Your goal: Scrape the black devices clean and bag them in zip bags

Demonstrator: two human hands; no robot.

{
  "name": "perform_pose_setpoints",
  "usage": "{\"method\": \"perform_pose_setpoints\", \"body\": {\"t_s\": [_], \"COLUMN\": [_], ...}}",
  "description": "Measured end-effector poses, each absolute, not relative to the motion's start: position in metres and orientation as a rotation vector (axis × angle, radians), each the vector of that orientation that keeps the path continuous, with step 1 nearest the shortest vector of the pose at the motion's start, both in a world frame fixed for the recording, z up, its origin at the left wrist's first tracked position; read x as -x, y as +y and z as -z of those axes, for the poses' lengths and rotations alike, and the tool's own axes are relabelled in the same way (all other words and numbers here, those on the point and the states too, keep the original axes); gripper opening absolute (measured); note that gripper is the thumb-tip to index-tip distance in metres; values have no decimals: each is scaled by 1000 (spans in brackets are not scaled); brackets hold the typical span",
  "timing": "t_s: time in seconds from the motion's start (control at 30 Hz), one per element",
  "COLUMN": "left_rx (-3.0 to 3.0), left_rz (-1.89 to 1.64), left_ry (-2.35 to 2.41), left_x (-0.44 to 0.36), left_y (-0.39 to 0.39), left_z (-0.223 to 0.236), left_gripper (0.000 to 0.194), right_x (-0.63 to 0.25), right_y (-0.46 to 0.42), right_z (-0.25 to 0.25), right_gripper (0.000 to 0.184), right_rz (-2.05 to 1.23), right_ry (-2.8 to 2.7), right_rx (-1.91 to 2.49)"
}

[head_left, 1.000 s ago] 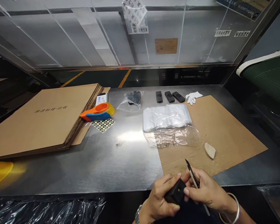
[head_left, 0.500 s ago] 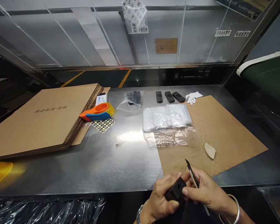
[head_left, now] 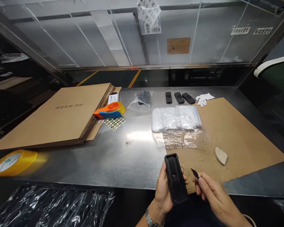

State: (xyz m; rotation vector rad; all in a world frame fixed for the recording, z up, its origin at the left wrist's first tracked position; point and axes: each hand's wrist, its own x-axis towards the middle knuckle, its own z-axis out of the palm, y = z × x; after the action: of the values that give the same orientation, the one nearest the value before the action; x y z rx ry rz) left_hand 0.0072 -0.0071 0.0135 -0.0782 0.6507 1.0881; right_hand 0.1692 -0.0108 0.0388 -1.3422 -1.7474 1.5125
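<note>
My left hand [head_left: 162,192] grips a long black plastic case [head_left: 175,178], held upright over the table's near edge with its flat face toward me. My right hand [head_left: 211,194] is just to its right, fingers closed round a thin craft knife [head_left: 195,174] whose blade points up and left, a little apart from the case. Three more black cases [head_left: 179,97] lie in a row at the back of the steel table [head_left: 123,157].
A brown cardboard sheet [head_left: 236,135] covers the table's right part, with a pale chip [head_left: 221,155] and clear bags [head_left: 176,118] on it. A cardboard stack [head_left: 61,115], tape dispenser [head_left: 110,110], sticker sheet [head_left: 114,122], white glove [head_left: 204,99] and yellow tape roll [head_left: 13,161] lie around.
My left hand has turned the black case upright and raised it, so its full length shows. My right hand with the knife has drawn away to the right. The view shifted left.
</note>
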Motion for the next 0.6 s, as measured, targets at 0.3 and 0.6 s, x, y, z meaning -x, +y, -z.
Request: {"method": "perform_pose_setpoints", "body": {"t_s": [0.3, 0.6], "left_rx": [99, -71], "left_rz": [-1328, -1550], "left_ry": [791, 799], "left_x": [-12, -7], "left_y": [1, 1], "left_z": [-20, -24], "left_gripper": [53, 55], "right_x": [-157, -147], "right_y": [-44, -35], "right_z": [-22, -42], "right_gripper": [40, 49], "right_rz": [-1475, -1885], "right_ry": [-2072, -2098], "right_rx": [1346, 1321]}}
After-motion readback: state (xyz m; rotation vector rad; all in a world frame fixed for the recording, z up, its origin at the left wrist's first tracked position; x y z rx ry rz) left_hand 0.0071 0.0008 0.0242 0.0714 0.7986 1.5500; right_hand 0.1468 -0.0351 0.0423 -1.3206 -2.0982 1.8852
